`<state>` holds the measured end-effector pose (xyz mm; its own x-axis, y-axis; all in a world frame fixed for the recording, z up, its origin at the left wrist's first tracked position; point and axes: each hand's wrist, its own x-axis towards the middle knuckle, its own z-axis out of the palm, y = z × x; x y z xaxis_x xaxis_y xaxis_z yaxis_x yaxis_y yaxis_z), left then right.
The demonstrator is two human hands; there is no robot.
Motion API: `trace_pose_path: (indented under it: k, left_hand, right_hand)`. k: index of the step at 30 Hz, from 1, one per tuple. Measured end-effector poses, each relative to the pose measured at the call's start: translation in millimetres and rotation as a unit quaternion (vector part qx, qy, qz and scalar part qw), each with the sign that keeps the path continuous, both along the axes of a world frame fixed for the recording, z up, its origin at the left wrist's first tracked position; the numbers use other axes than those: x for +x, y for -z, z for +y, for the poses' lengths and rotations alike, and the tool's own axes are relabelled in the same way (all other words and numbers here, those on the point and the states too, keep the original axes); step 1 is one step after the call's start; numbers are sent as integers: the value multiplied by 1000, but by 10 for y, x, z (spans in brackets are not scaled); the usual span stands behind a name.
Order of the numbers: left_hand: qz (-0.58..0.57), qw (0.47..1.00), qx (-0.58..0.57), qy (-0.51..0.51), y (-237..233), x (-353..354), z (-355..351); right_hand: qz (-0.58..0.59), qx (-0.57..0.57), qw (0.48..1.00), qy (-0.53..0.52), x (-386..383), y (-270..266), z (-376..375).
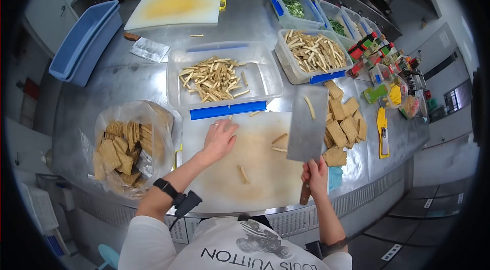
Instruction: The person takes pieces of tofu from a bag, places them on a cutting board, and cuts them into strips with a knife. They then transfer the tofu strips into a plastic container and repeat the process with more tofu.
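Observation:
My right hand (316, 174) grips the brown wooden handle of a cleaver (306, 132), its broad blade tilted over the right part of the white cutting board (255, 168). One pale strip clings to the blade. Fingers stretched out, my left hand (220, 140) is at the board's far left and holds nothing that I can see. Just beyond it stands a clear plastic tub (176, 91) with a blue clip, partly filled with cut brown-edged strips (212, 79). A few loose strips (243, 174) lie on the board. Flat brown slabs (344, 124) are piled right of the cleaver.
A plastic bag (166, 127) of brown slabs stands at left. Behind are a blue bin (84, 40) and another board (176, 7). A second tub (314, 53) holds strips; tubs of chopped greens (293, 7) and several bottles (365, 45) line the right.

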<state>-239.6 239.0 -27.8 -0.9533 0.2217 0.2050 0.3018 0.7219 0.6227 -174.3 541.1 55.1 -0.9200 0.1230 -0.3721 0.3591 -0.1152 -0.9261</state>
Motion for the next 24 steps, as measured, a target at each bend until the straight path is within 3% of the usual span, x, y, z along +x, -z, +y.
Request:
trace_pose_path:
  k: [3,5,9,13,16,19,21,24]
  left_hand:
    - [49,985,-97,-131,307,-99,157]
    - [15,996,-30,-78,499,-166,310]
    - [-56,991,124,15,413,-140,675]
    - [37,994,-20,-98,378,-296,1033]
    - [23,997,-75,-5,398,-318,1103]
    - [-64,990,-12,126,314,-20,979]
    - [-114,981,35,155,161,288,862]
    - [-60,983,159,66,179,731,610]
  right_hand:
    - [-57,-32,997,47,312,373,451]
    - [-83,-53,993,71,423,571,603]
    - [-106,-89,987,86,590,794,667]
    - [-93,-94,990,43,535,777,572]
    - [-92,-89,992,-4,513,831,603]
    - [-126,-92,987,-39,522,794,634]
    - [-141,-79,981,-104,525,786,684]
    - [-154,-56,966,-201,560,761,672]
